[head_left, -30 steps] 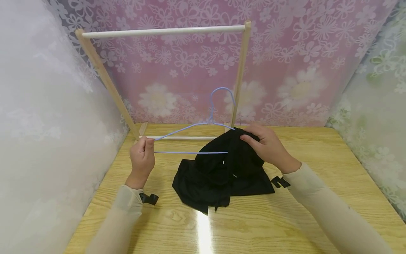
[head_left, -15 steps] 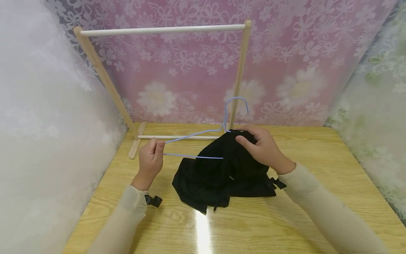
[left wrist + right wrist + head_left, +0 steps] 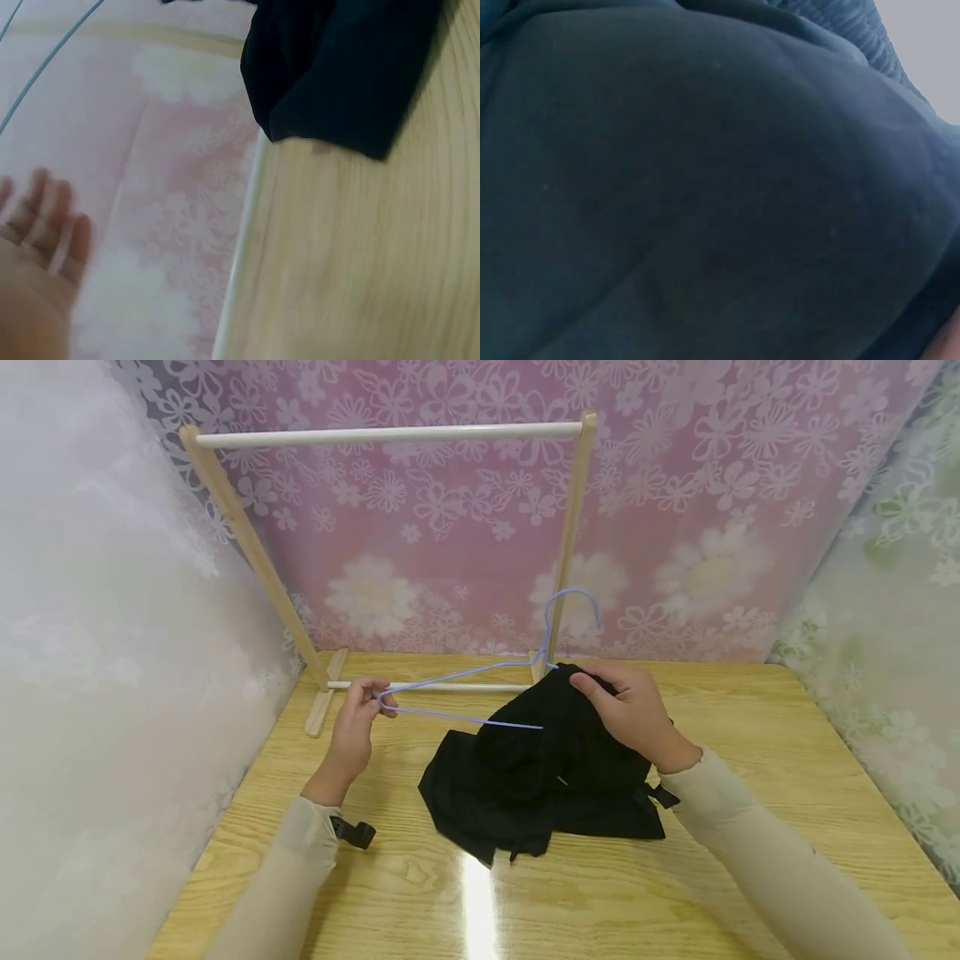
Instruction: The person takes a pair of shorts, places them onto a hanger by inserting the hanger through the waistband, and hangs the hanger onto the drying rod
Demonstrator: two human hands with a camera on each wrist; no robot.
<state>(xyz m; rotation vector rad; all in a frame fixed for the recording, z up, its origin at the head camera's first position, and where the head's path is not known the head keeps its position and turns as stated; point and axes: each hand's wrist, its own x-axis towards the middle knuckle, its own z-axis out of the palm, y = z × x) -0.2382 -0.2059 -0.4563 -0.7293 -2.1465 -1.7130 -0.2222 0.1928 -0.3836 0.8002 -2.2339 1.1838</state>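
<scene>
A light-blue wire hanger (image 3: 468, 672) is tilted over the table, its hook pointing up and its right part inside a pair of black shorts (image 3: 517, 777). My right hand (image 3: 626, 706) pinches the gathered waistband of the shorts near the hanger's neck, thumb in front. The lower cloth spreads close over the table. At the hanger's bare left end is my left hand (image 3: 354, 727), fingers loosened behind the bend. In the left wrist view the fingers (image 3: 45, 217) are spread and blurred, with the wire beyond them. Dark cloth fills the right wrist view, a ribbed waistband (image 3: 855, 30) at its top.
A wooden garment rack (image 3: 251, 547) with a white top rail (image 3: 390, 435) and a lower white rail stands at the back left of the wood-grain table (image 3: 750, 760). Flower-patterned curtains (image 3: 675, 527) surround the table.
The hanger has shifted right, deeper into the shorts, its hook now nearer my right hand. My left hand followed it right, then moved back a little and loosened its grip. The right hand keeps hold.
</scene>
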